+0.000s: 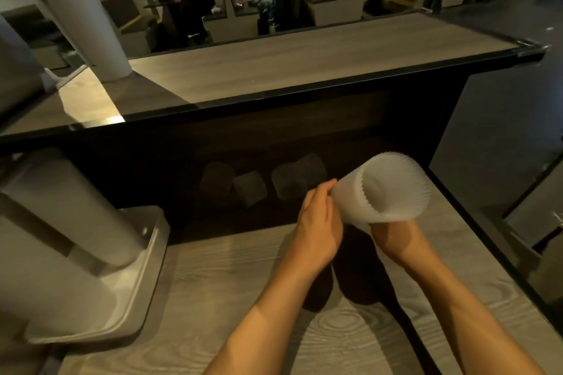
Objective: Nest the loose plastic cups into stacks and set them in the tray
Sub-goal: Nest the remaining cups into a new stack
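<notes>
Both hands are up over the grey wood-grain table (213, 298), sharing one stack of white translucent ribbed plastic cups (384, 189). Left hand (318, 222) has its fingers curled onto the narrow bottom end of the stack, fingertips pinching it from the left. Right hand (396, 237) sits underneath the wide mouth end, cupping it from below, though the cups hide most of its fingers, so I can't really see how tightly it's wrapped. The stack is tipped on its side in the air, with the open mouth facing up and back toward the camera, not touching the table at all.

Just beyond the hands, in the dark strip against the counter wall, a few loose clear plastic cups (249, 189) are lying on their sides; they're pretty murky, so an exact count is hard. Way off to the left of the left hand there's a shiny metal tray (146, 277) with tall white stacks of nested cups (70, 216) lying in it. Further out past the hands is a raised wooden counter top (304, 61), and people sit at tables in the background.
</notes>
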`<action>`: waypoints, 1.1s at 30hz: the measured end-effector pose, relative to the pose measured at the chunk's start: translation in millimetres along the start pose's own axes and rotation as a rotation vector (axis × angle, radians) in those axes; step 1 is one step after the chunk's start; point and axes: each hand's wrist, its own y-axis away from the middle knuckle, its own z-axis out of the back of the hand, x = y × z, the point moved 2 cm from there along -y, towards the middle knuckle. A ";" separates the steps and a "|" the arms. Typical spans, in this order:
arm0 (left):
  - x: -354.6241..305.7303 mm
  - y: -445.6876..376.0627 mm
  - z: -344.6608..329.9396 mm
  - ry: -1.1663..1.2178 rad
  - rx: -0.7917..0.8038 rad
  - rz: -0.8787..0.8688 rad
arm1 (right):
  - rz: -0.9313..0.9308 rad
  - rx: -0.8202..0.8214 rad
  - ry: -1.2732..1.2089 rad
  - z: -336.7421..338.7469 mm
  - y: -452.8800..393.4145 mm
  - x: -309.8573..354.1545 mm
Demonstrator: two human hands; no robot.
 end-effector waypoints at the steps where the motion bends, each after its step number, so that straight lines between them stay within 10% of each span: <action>1: -9.5 -7.8 1.3 -0.043 0.009 -0.029 | 0.006 -0.002 0.015 1.9 -7.7 2.3; 15: -14.7 -104.6 7.0 -0.505 0.188 0.199 | 0.294 -0.107 0.143 -7.0 -95.3 21.4; 33: 8.5 -95.7 8.0 -0.369 0.173 0.234 | 0.210 -0.058 0.083 -19.3 -82.0 10.7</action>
